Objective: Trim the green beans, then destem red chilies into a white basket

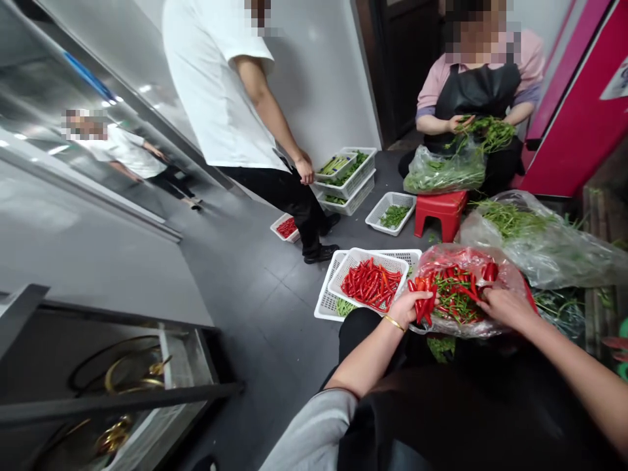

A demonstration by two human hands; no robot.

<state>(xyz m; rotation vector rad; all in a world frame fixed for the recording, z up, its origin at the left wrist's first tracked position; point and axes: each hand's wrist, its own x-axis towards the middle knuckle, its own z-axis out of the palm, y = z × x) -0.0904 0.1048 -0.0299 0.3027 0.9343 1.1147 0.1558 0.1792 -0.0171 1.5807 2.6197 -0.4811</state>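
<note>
My left hand [408, 309] is closed around a bunch of red chili peppers [424, 299], held between the basket and the bag. My right hand [501, 305] reaches over the right side of a clear plastic bag [422, 261], its fingers closed on a red chili pepper [471, 288]. Inside the bag lie more red peppers and a heap of green stems [454, 302]. Left of the bag, a white basket [403, 288] holds a pile of red chilies [370, 281]. It rests on a larger white basket [321, 307] with green vegetables showing underneath.
A co-worker [478, 91] sits opposite, handling leafy greens above a red stool [441, 209]. Another person [220, 85] stands by stacked white baskets [350, 190]. A bag of greens [544, 235] lies at right. A metal rack [186, 366] stands at lower left.
</note>
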